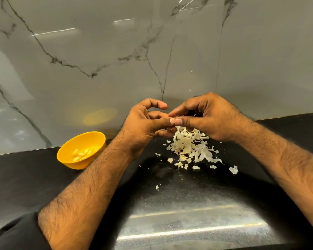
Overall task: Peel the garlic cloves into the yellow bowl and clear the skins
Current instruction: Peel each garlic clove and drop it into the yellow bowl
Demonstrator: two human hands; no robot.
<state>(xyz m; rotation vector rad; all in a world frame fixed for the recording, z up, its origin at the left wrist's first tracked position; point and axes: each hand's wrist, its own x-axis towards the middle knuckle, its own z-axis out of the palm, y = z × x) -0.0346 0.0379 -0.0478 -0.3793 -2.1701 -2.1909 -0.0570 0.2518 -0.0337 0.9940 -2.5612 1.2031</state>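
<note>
Left hand [143,123] and right hand [204,118] fingertips pinched together on a small garlic clove [173,117], above skins [190,147] on tabletop [25,177], yellow bowl [69,150] left

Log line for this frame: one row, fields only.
stage: peeling | left hand and right hand: pinching a clove, mostly hidden | yellow bowl: peeled cloves inside | skins: piled on black counter, uncleared

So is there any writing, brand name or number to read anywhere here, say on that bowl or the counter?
None: no readable text in this view.
The yellow bowl shows plain sides.
The black counter and marble wall carry only veins and light reflections.
</note>
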